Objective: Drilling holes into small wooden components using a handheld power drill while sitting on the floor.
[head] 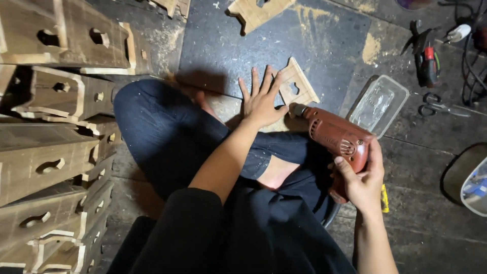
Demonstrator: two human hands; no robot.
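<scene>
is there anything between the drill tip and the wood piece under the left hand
Nothing visible does. The red drill, held in the right hand, points its tip at the edge of the flat wooden piece. The left hand presses flat on that piece beside the tip, its thumb close by, not across it.

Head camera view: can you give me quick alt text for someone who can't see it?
A person sitting on a dark floor presses their left hand flat on a small cut wooden piece while their right hand holds a red power drill with its tip at the piece. Stacked wooden boxes stand on the left, and a clear plastic container lies beside the drill.
</scene>
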